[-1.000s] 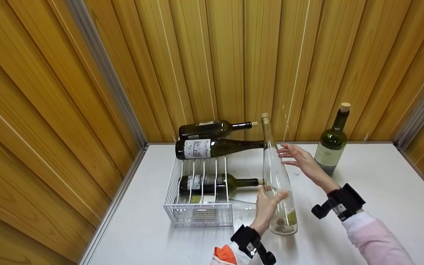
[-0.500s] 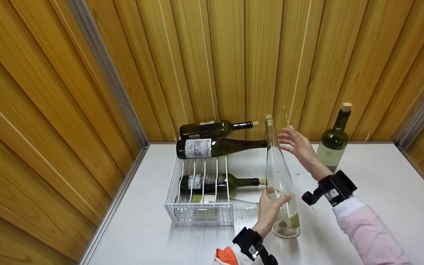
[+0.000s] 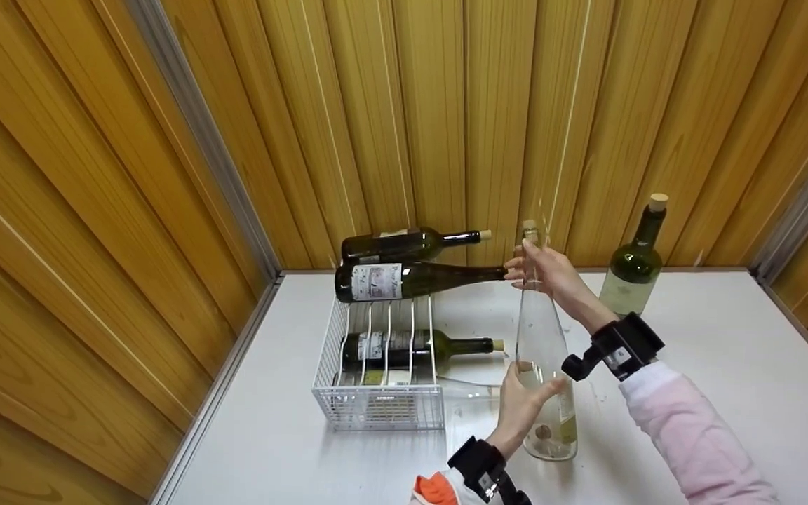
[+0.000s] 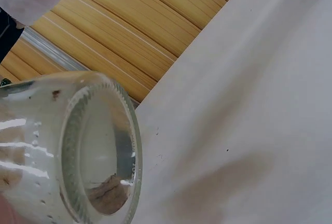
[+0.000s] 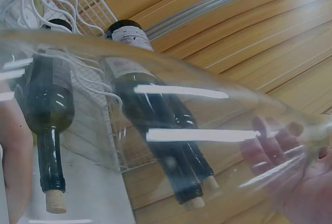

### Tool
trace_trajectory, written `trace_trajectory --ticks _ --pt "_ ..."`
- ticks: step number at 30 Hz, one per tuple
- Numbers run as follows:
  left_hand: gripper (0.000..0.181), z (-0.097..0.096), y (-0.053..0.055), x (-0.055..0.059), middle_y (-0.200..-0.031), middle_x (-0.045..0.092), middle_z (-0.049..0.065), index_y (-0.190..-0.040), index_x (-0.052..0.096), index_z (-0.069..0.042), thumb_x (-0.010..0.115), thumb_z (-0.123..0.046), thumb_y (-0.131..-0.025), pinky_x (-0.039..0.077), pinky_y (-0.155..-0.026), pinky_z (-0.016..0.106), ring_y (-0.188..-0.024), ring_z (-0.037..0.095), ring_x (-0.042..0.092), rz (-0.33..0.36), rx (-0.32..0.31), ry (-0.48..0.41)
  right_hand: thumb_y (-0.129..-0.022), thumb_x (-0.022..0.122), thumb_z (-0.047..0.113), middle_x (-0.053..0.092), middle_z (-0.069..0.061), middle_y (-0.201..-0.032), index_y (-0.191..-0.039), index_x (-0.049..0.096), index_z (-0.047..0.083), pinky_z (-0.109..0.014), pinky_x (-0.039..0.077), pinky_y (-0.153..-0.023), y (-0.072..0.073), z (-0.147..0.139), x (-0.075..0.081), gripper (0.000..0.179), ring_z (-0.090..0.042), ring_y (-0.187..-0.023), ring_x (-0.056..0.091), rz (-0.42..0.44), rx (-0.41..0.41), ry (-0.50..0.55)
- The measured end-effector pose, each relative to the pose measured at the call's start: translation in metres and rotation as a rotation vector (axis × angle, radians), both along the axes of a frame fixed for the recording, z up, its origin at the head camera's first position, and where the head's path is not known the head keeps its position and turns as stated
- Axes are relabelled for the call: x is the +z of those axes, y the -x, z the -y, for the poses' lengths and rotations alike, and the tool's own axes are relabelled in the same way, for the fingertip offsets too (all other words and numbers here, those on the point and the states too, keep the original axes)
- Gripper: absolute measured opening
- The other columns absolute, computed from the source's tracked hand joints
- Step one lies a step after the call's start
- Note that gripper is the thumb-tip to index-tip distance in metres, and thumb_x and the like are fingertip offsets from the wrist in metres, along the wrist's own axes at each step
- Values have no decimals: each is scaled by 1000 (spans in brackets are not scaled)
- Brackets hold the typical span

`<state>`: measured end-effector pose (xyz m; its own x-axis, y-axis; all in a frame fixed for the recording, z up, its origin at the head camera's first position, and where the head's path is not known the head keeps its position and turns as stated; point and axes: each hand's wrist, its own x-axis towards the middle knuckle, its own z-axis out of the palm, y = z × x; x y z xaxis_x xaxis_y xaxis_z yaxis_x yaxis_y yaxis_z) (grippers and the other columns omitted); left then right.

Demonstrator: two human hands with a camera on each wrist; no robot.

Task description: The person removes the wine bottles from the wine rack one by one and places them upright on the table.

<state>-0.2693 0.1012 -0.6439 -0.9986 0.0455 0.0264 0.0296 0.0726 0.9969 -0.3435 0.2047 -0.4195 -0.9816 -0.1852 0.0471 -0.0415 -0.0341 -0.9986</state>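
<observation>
Clear bottle [image 3: 541, 330] within left fingers [image 3: 512, 379] and right fingers [image 3: 518, 264]: colourless glass, yellow-green patch [image 3: 569, 429] below left fingers, pale tan cork [image 3: 530, 225] above right fingers. Right of fingers, green bottle [image 3: 635, 264]: dark green glass, pale greenish-cream label [image 3: 625, 293], tan stopper [image 3: 658, 203]. Left of fingers, rack [image 3: 439, 409]: white wire grid; rack bottles [image 3: 439, 279]: dark green to brown, white label [image 3: 376, 283] with dark print. Beneath fingers, table [image 3: 257, 421]: white. Behind fingers, wall [image 3: 495, 105]: yellow-brown woodgrain stripes.

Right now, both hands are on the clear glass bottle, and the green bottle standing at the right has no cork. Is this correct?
Not quite: the head view shows a cork in the standing green bottle. The left hand and right hand are on the clear glass bottle.
</observation>
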Motion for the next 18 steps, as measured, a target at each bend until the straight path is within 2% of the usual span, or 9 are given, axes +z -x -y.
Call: trace_trajectory --ticks 2,4,7,10,14,16,18 --pt "62 0 0 -1 -121 71 -7 -129 63 -20 90 -47 -80 57 -94 30 -109 7 65 0 2 9 -119 43 30 75 13 -91 -124 58 10 -21 63 -83 0 1 0 26 -1 -85 74 5 -17 -6" --pt "62 0 0 -2 -121 72 -2 -130 63 -16 89 -46 -83 59 -90 31 -107 9 66 -37 -5 24 -118 45 26 72 12 -83 -113 59 13 -21 62 -78 -1 2 1 20 -2 -77 71 12 -44 5" --pt "63 0 -2 -5 -124 72 3 -132 61 -12 89 -45 -85 61 -85 32 -105 11 67 -84 -16 47 -117 49 24 66 11 -74 -101 57 14 -22 60 -72 -1 2 1 20 -2 -68 66 11 -80 15" --pt "65 -2 0 -10 -124 72 1 -132 61 -15 91 -47 -84 60 -87 31 -106 10 67 -59 -22 42 -117 49 22 60 10 -70 -93 55 15 -21 58 -68 -1 2 0 26 -3 -64 61 -1 -93 0" --pt "64 -6 7 -18 -120 71 -1 -128 62 -18 94 -46 -79 59 -85 29 -103 10 67 -22 -25 30 -117 48 21 57 10 -67 -89 53 15 -20 57 -66 -1 1 0 30 -3 -62 59 -17 -95 -25" --pt "66 -6 8 -18 -118 71 -3 -126 63 -19 95 -46 -76 59 -83 27 -100 8 67 -13 -29 14 -117 47 20 57 10 -67 -90 53 15 -20 57 -65 -1 0 0 29 -2 -61 59 -18 -98 -29" --pt "64 -4 3 -10 -115 72 -2 -127 62 -16 93 -45 -79 59 -80 27 -97 8 67 -46 -38 19 -117 47 19 57 11 -67 -92 53 14 -20 57 -65 -2 -1 0 27 -2 -61 60 -20 -99 -40"
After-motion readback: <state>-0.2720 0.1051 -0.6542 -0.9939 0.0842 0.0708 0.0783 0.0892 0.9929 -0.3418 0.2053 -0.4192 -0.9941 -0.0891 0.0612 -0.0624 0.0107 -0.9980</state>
